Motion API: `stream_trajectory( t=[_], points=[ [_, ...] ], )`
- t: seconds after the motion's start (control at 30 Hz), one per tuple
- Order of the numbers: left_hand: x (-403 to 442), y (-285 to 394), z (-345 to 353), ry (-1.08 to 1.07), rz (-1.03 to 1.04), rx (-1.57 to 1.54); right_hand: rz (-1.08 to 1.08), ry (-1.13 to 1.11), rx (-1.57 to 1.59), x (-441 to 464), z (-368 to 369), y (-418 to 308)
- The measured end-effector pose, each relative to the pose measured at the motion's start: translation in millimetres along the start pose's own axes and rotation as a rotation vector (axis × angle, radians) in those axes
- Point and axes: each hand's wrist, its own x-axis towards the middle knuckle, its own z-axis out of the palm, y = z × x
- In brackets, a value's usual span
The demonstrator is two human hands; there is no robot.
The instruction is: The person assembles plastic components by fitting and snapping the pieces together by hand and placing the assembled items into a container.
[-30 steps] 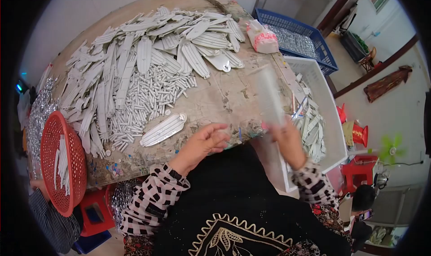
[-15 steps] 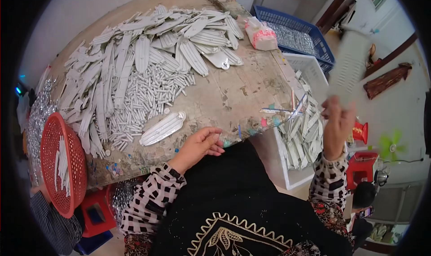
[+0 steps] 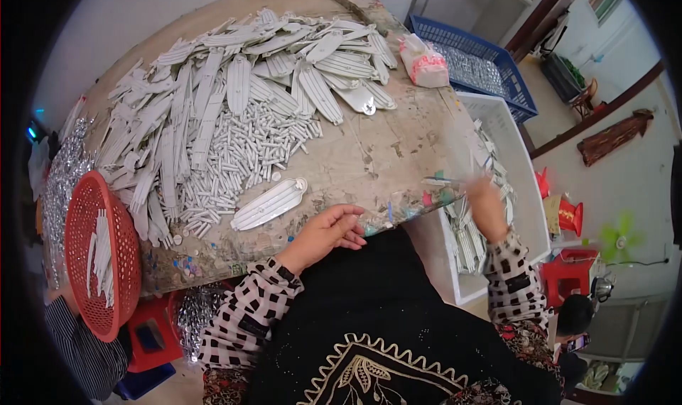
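Note:
My left hand [image 3: 325, 236] rests at the table's front edge, fingers loosely bent and apart, with nothing in it. Beside it on the table lies a single white ribbed plastic piece [image 3: 270, 205] with one rounded end. My right hand [image 3: 487, 208], smeared by motion, is over the near side of the white bin [image 3: 465, 291]. A pale, see-through smear [image 3: 463, 144] rises from its fingers, seemingly the flat slotted panel it gripped earlier. White ribbed strips [image 3: 465, 245] fill the bin below.
A large heap of white ribbed pieces [image 3: 238, 85] and small white pegs [image 3: 245, 146] covers the table's left. An orange basket [image 3: 128, 263] stands at the left edge. A blue crate [image 3: 522, 96] and a white bag [image 3: 425, 61] are back right. People sit nearby.
My right hand has swung left and slightly down from the bin's right side to over it, and the slotted panel is now only a blur. My left hand has barely moved.

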Motion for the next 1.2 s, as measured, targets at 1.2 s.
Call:
stream_trajectory(
  t=[1.2],
  points=[
    [-268.0, 85.9, -69.5, 1.483, 0.823, 0.713, 0.137, -1.063, 1.287, 33.4, 45.6, -203.3]
  ],
)
